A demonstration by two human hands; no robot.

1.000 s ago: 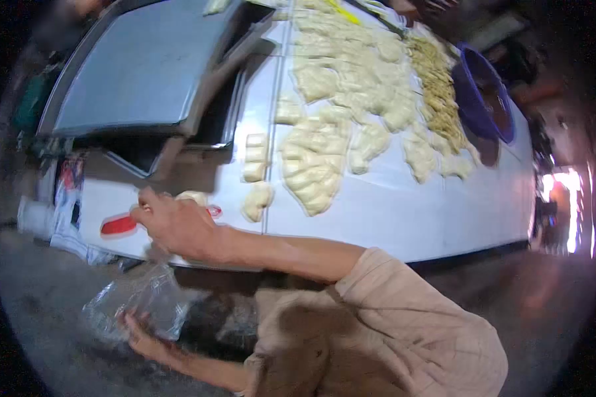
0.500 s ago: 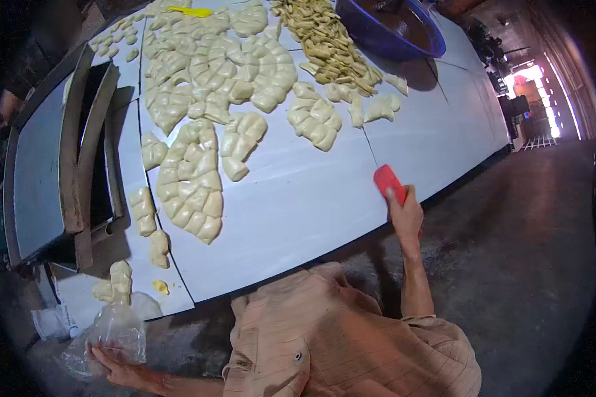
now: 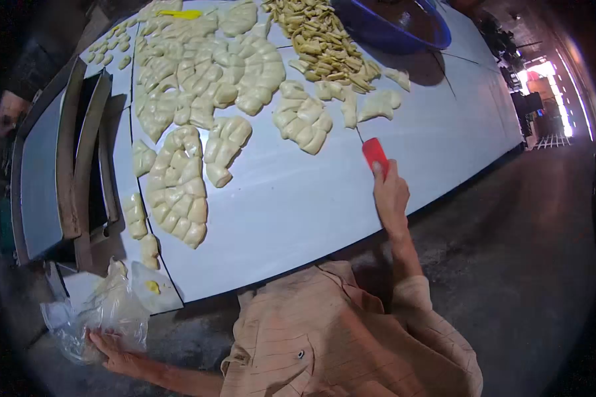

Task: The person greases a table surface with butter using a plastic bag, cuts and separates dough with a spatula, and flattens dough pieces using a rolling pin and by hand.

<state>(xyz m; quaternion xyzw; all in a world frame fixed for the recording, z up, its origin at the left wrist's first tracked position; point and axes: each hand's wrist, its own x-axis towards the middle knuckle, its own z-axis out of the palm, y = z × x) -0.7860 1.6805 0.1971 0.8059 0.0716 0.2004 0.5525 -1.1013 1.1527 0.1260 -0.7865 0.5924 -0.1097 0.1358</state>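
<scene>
My right hand is closed around a red scraper, whose flat end is on or just above the white tabletop. At the lower left, my left hand grips a clear plastic bag, its fingertips partly behind the film. The bag lies across the table corner, over a small piece of dough. Scored slabs of pale dough are spread on the table, and a smaller slab lies beyond the scraper. Closer to the scraper are loose dough scraps.
A blue basin with brown contents stands at the back right, beside a heap of cut yellowish strips. Metal trays lean at the left. A yellow tool rests on the far dough. The table's front edge runs before me.
My right hand and the red scraper have moved up and slightly left, toward the dough scraps. The plastic bag has spread further over the table corner and the dough piece there.
</scene>
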